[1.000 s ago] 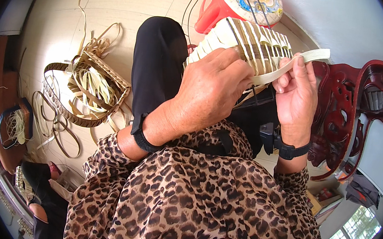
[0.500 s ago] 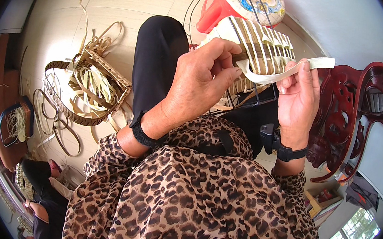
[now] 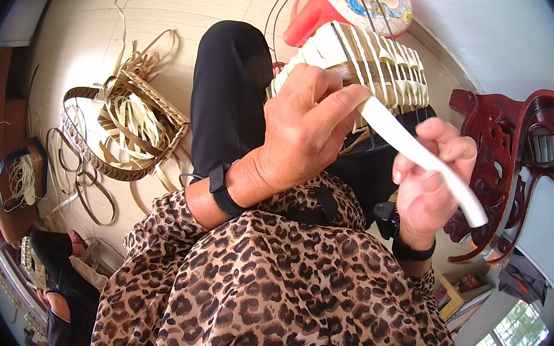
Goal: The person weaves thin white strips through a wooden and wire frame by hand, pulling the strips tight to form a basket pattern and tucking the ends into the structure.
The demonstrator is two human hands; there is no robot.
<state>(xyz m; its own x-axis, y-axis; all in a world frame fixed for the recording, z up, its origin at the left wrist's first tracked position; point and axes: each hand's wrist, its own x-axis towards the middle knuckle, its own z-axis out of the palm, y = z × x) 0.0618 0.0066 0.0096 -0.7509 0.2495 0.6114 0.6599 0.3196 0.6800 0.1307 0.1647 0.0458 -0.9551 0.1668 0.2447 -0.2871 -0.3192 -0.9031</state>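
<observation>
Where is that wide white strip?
Right of centre in the head view, the white strip slants from the left hand down past the right hand.

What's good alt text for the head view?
A person's left hand pinches a flat cream strip at a cream and brown woven piece; the blurred right hand is near the strip's free end. A woven basket holds loose strips.

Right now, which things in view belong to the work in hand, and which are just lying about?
In use:
pale strip, pinched by the left hand
pale-and-brown striped piece
probably the brown woven basket with loose strips

Apparently just lying about:
red plastic item
dark-red carved furniture
</observation>
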